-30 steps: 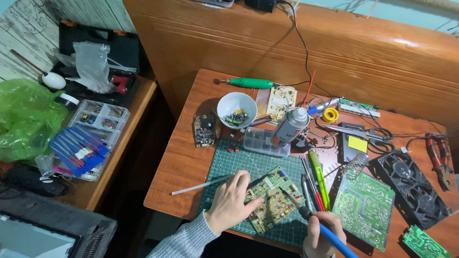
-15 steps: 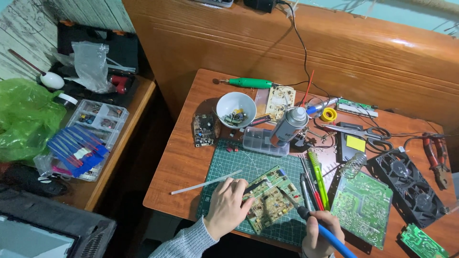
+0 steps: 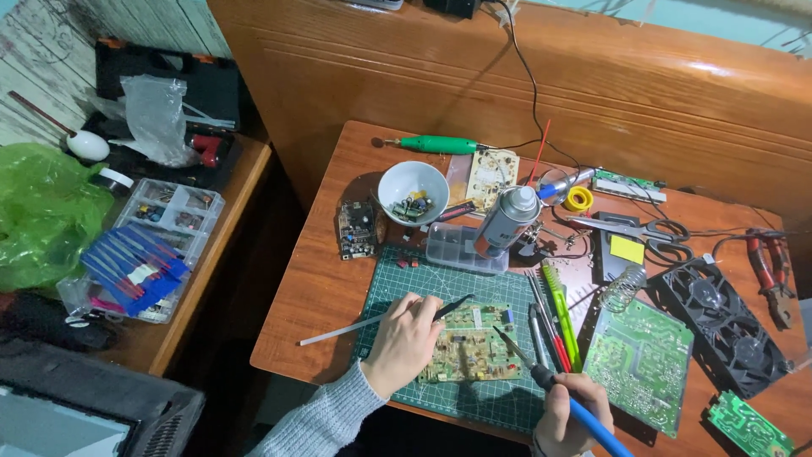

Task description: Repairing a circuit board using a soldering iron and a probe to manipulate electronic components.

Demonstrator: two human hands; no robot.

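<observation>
A yellow-green circuit board [image 3: 474,343] lies on a green cutting mat [image 3: 423,275] at the table's front edge. My left hand [image 3: 404,340] rests on the board's left side and grips black tweezers [image 3: 454,305] that point right over the board. My right hand [image 3: 568,416] holds a blue-handled soldering iron [image 3: 550,385]; its tip reaches the board's right edge. A thin white rod [image 3: 338,331] lies just left of my left hand.
Behind the mat stand a white bowl of small parts [image 3: 413,191], a spray can [image 3: 506,222] and a clear parts box [image 3: 457,247]. More circuit boards [image 3: 638,364], a black fan [image 3: 732,326], pliers [image 3: 771,271] and scissors [image 3: 630,228] lie right. A side table holds a parts organiser [image 3: 152,245].
The circuit board has been turned from tilted to level on the mat. My left hand now shows black tweezers over the board, and the soldering iron tip has come to the board's right edge.
</observation>
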